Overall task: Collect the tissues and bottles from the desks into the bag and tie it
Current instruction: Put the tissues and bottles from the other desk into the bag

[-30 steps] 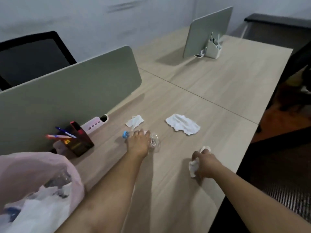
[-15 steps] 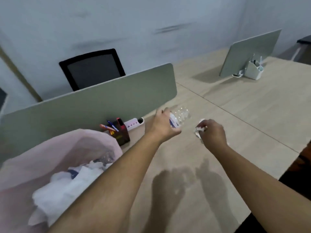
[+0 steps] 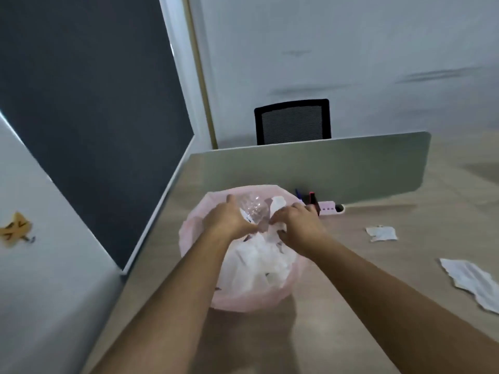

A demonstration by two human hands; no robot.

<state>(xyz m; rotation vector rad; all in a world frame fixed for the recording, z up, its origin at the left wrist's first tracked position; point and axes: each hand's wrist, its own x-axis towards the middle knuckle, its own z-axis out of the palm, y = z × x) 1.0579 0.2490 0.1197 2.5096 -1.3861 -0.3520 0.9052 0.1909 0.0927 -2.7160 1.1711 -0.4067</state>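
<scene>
A pink bag stands open on the wooden desk, full of white tissues. Over its mouth my left hand grips a clear plastic bottle lying on its side. Beside it, my right hand is closed on a crumpled white tissue, also above the bag's opening. Two more tissues lie on the desk to the right: a small one and a larger one near the right edge of view.
A grey-green divider panel runs behind the bag, with a dark pen holder and a pink power strip at its foot. A black mesh chair stands beyond. A dark partition closes the left side.
Both hands swung left from the desk's middle to above the bag, carrying the bottle and the tissue. My view turned left with them, so the bag now sits in the centre.
</scene>
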